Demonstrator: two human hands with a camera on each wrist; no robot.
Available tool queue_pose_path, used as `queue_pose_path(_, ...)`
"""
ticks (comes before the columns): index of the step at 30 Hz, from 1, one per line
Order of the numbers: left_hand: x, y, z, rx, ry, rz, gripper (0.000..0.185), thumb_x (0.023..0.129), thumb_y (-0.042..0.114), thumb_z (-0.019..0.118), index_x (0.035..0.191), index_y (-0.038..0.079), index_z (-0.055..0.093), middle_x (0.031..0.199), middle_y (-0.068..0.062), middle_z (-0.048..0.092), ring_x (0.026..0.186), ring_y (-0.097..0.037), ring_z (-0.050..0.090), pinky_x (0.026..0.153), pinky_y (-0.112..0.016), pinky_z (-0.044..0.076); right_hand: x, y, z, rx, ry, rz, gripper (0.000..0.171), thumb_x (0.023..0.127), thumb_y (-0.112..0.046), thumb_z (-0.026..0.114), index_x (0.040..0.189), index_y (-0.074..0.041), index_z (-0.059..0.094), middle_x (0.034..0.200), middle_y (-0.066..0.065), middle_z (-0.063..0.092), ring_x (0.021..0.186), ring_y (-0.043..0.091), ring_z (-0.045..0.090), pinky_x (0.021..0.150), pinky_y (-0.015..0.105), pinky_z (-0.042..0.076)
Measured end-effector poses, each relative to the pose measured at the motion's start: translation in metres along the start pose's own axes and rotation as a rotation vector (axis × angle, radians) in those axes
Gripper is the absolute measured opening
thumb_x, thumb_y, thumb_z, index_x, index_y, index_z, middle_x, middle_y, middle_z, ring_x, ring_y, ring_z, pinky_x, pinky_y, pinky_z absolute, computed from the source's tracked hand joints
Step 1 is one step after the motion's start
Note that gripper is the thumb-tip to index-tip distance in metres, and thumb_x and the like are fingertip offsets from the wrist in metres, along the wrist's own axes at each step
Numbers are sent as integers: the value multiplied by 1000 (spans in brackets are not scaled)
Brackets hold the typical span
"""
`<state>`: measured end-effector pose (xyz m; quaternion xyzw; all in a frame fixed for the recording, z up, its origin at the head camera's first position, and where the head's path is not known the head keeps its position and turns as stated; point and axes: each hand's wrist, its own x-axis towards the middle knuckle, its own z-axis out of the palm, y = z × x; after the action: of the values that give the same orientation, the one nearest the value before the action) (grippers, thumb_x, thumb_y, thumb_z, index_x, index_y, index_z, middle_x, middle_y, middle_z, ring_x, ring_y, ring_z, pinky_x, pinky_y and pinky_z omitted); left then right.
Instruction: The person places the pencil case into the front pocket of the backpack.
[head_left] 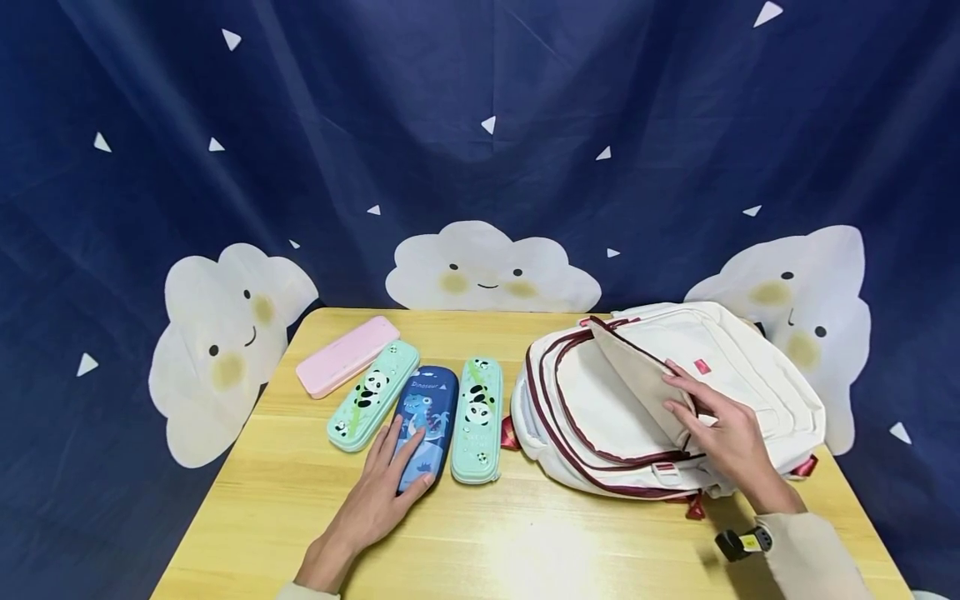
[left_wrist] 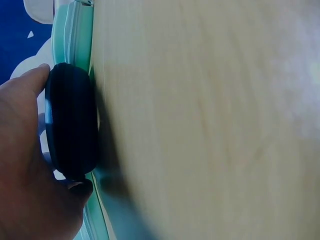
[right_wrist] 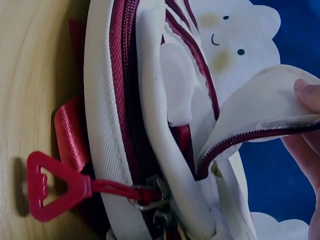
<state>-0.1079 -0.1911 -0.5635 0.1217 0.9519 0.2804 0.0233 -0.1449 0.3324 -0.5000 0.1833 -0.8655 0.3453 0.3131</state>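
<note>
My left hand (head_left: 380, 492) lies over a dark blue pencil case (head_left: 427, 396) with a dinosaur print, its thumb on the right edge and other fingers around the left side. In the left wrist view, the case's dark end (left_wrist: 72, 120) shows, with a finger bent at its lower side. On the right lies a white backpack (head_left: 738, 342) with dark red zippers. My right hand (head_left: 727, 429) pinches the unzipped flap (head_left: 637, 371) of its front pocket and holds it raised. In the right wrist view, the flap (right_wrist: 265, 102) stands folded away from the bag.
Two mint green panda pencil cases lie either side of the blue one, the left case (head_left: 386, 371) and the right case (head_left: 477, 425). A pink pencil case (head_left: 348, 354) is at the back left. A red triangular zipper pull (right_wrist: 50, 186) hangs from the backpack over the wooden table (head_left: 420, 554).
</note>
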Motion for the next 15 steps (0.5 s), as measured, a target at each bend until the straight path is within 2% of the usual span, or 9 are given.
queue_pose_path(3, 0, 0, 0, -4, 2, 2, 74, 109, 54, 62, 173, 30, 34, 185, -15, 9, 168, -48, 11, 124, -75, 34, -2, 3, -2, -3, 9, 21, 61, 72, 12, 91, 126, -13, 82, 138, 6, 77, 132, -21, 54, 105, -1, 39)
queue_pose_path(8, 0, -1, 1, -13, 0, 0, 74, 108, 54, 62, 173, 31, 34, 185, -14, 8, 168, -48, 10, 124, -76, 33, -4, 5, -4, 1, 54, 51, 60, 72, 16, 91, 125, -11, 82, 138, 9, 75, 112, -22, 63, 91, -1, 47)
queue_pose_path(10, 0, -2, 1, -18, 0, -3, 74, 108, 55, 62, 173, 31, 34, 185, -14, 8, 168, -48, 10, 124, -76, 33, -4, 4, -5, -10, 77, 63, 59, 71, 16, 92, 123, -11, 83, 132, 4, 79, 98, -23, 61, 83, -2, 45)
queue_pose_path(12, -1, -2, 1, -21, 5, -3, 74, 108, 55, 62, 173, 31, 34, 185, -14, 9, 168, -48, 10, 124, -76, 34, -5, 4, -6, -18, 96, 75, 58, 72, 16, 91, 122, -11, 83, 128, -2, 79, 91, -21, 58, 81, 0, 44)
queue_pose_path(14, -1, -2, 1, -23, 9, 0, 74, 108, 55, 62, 172, 31, 35, 185, -14, 9, 168, -48, 11, 123, -76, 34, -6, 5, -7, -27, 111, 88, 57, 73, 16, 91, 122, -12, 84, 122, -10, 80, 86, -19, 55, 79, 0, 42)
queue_pose_path(15, 0, -2, 1, -24, 13, 3, 74, 108, 54, 63, 172, 31, 35, 185, -15, 10, 168, -48, 11, 123, -77, 34, -7, 6, -7, -31, 112, 89, 58, 73, 16, 91, 123, -12, 83, 124, -9, 80, 90, -18, 59, 82, 1, 43)
